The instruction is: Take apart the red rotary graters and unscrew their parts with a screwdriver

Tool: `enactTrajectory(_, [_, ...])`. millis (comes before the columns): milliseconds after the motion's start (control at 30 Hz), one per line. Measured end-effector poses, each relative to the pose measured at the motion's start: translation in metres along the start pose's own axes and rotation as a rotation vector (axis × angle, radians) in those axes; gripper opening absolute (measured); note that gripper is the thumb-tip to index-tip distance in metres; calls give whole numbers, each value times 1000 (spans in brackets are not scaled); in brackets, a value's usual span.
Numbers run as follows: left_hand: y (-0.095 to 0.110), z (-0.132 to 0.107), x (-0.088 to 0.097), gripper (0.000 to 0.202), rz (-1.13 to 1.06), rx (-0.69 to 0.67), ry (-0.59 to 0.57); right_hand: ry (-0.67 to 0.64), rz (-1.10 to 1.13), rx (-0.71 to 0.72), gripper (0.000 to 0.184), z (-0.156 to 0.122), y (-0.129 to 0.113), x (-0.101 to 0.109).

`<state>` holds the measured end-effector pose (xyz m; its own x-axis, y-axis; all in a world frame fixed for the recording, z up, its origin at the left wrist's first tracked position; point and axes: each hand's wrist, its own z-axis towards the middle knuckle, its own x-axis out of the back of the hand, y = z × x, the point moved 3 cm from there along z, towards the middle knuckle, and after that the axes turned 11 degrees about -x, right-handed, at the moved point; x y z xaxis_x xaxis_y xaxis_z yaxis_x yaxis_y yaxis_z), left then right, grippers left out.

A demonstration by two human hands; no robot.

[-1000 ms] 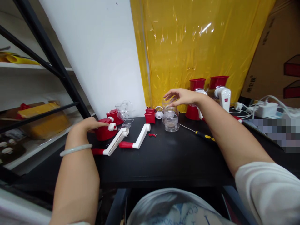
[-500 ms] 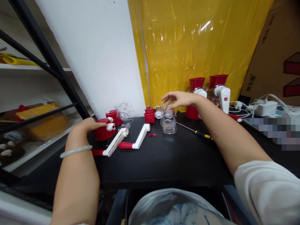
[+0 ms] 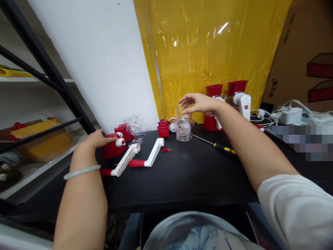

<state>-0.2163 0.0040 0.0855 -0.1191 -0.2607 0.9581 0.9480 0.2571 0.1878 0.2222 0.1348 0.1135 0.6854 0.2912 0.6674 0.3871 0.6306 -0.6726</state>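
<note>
My left hand (image 3: 95, 140) rests on a red base part (image 3: 111, 148) with a white knob, at the left end of the black table (image 3: 187, 177); its fingers curl over the part's top. My right hand (image 3: 199, 103) hovers just above a clear plastic housing (image 3: 183, 123) near the back of the table, fingers spread and holding nothing. Two white crank handles with red grips (image 3: 145, 157) lie between the hands.
Two assembled red and white grinders (image 3: 235, 100) stand at the back right before a yellow plastic sheet. A yellow-handled screwdriver (image 3: 221, 147), small red boxes (image 3: 163, 130), a second red base with a clear part (image 3: 128, 127), white cables (image 3: 288, 114) and a black shelf frame (image 3: 47, 69) surround the work area.
My right hand has lifted slightly off the clear housing and its fingers have spread. The left hand has stayed on the red base. The view has shifted a little.
</note>
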Motion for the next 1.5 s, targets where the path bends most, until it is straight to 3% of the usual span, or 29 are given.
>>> enactTrajectory(67, [6, -1, 5, 83, 76, 35, 55, 29, -17, 6, 54, -2, 0, 5])
enactTrajectory(100, [9, -2, 9, 82, 102, 43, 147, 36, -26, 1, 54, -2, 0, 8])
enactTrajectory(200, [24, -9, 22, 62, 79, -6, 567, 42, -61, -29, 52, -6, 3, 15])
enactTrajectory(267, [37, -14, 25, 48, 57, -105, 773, 29, -100, -43, 51, -9, 5, 20])
enactTrajectory(333, [53, -17, 22, 39, 73, -234, 870, 2, -135, -56, 50, -12, 8, 25])
enactTrajectory(400, [72, -17, 14, 34, 77, -349, 888, -23, -153, -70, 50, -14, 13, 30])
enactTrajectory(500, [104, -18, -5, 28, 12, -508, 837, -48, -175, -78, 49, -14, 21, 37])
enactTrajectory(633, [145, -24, -36, 25, -44, -784, 555, -58, -239, -89, 48, -13, 31, 40])
enactTrajectory(767, [162, -28, -61, 34, -82, -889, 294, -61, -305, -150, 47, -11, 40, 38])
enactTrajectory(967, [158, -20, -84, 48, -151, -823, 66, -54, -384, -210, 46, -7, 51, 32])
enactTrajectory(1100, [157, -20, -90, 52, -159, -726, -59, -41, -469, -170, 46, 2, 57, 28])
enactTrajectory(1300, [167, -30, -91, 52, -23, -743, -74, 21, -619, -190, 61, 12, 68, 17])
enactTrajectory(1500, [169, -33, -94, 50, 7, -719, -105, 63, -742, -225, 56, 18, 76, 6])
